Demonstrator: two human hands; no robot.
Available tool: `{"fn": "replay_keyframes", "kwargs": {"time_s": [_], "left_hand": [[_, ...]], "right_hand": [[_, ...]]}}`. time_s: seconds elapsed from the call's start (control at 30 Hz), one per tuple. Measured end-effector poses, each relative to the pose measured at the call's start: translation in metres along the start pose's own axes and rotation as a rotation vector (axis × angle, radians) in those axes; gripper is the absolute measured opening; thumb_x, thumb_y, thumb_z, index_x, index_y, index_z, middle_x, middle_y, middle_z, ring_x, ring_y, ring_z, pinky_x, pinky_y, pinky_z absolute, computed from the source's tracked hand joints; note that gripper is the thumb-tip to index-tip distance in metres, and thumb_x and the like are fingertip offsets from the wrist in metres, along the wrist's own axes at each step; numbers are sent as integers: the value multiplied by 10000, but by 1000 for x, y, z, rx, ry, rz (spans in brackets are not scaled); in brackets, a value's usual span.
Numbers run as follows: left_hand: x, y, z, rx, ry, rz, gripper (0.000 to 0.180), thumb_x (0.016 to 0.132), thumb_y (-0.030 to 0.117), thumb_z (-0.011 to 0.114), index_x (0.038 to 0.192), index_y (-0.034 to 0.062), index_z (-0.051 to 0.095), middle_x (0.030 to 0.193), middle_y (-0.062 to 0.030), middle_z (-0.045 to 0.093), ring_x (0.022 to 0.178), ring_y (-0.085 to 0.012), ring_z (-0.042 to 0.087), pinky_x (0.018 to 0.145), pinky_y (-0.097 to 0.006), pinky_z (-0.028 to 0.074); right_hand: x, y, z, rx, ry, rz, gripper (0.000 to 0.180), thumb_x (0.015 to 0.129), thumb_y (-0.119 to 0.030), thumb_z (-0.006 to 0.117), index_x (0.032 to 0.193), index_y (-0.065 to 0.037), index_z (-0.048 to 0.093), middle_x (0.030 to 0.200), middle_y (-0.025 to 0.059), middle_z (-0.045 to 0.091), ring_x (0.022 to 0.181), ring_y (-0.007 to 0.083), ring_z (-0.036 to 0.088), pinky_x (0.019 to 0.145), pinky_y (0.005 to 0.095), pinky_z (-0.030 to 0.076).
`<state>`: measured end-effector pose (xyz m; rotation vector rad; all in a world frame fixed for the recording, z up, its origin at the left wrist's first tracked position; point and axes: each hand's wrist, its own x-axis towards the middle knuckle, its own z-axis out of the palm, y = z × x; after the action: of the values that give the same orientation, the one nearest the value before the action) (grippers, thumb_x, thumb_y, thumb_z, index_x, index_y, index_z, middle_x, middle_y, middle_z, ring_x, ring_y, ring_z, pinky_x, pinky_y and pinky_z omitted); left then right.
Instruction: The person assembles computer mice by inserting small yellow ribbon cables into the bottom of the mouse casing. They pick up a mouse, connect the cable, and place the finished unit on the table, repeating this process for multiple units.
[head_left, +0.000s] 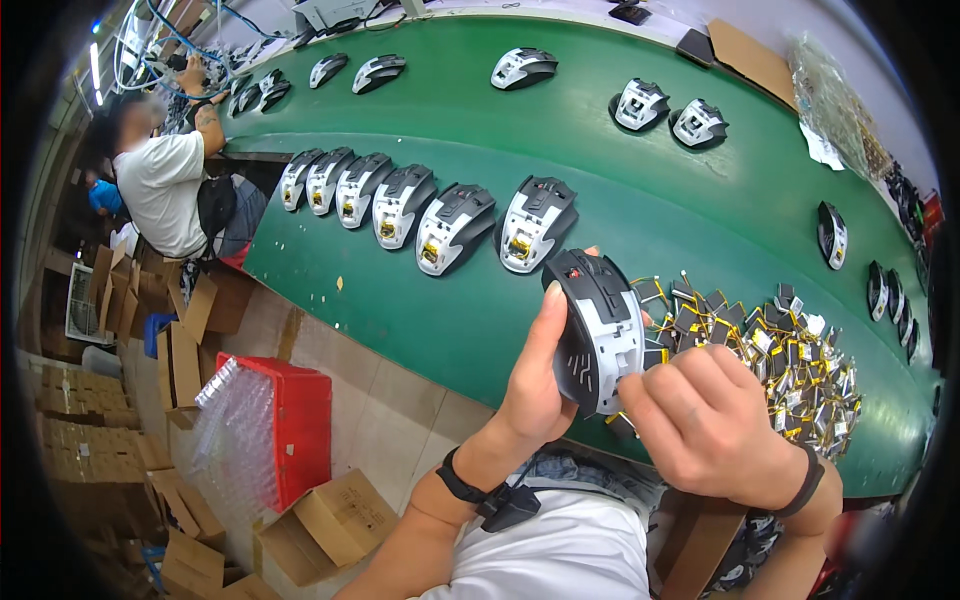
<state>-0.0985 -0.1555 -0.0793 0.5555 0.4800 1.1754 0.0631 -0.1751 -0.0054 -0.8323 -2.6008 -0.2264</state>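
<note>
Tilted up over the bench edge is a black, grey and white computer mouse (pixel 606 318), with my left hand (pixel 536 390) wrapped round its side. My right hand (pixel 705 425) is closed in a pinch at the mouse's lower white edge, beside the opening there; whatever its fingertips hold is hidden. Just beyond lies a heap of small flat batteries (pixel 800 365) with yellow tape and thin wires. To the left stands a row of several similar mice, the nearest mouse (pixel 537 224) showing a yellow-taped piece in its open slot.
More mice, such as one mouse (pixel 525 68), stand spaced along the far green bench (pixel 450 110). At the far left a person (pixel 175 190) in a white shirt works there. A red crate (pixel 303 420) with bubble wrap and cardboard boxes (pixel 335 525) sit on the floor at left.
</note>
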Motion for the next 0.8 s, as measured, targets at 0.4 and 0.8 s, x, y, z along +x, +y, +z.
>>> {"fn": "replay_keyframes", "kwargs": {"time_s": [0.4, 0.8], "left_hand": [[5, -11, 5, -27, 70, 8, 549, 1048, 455, 244, 1416, 70, 380, 1131, -172, 623, 1030, -234, 627, 892, -365, 510], [10, -16, 10, -168, 48, 19, 550, 1038, 493, 227, 1376, 98, 408, 1065, -193, 632, 857, -234, 662, 740, -348, 560]], "right_hand": [[-17, 9, 23, 165, 120, 91, 290, 614, -94, 636, 886, 6, 645, 745, 32, 465, 659, 182, 489, 573, 314, 389], [-23, 5, 22, 336, 195, 225, 253, 610, 30, 708, 851, -7, 645, 739, 58, 531, 580, 198, 481, 498, 330, 380]]}}
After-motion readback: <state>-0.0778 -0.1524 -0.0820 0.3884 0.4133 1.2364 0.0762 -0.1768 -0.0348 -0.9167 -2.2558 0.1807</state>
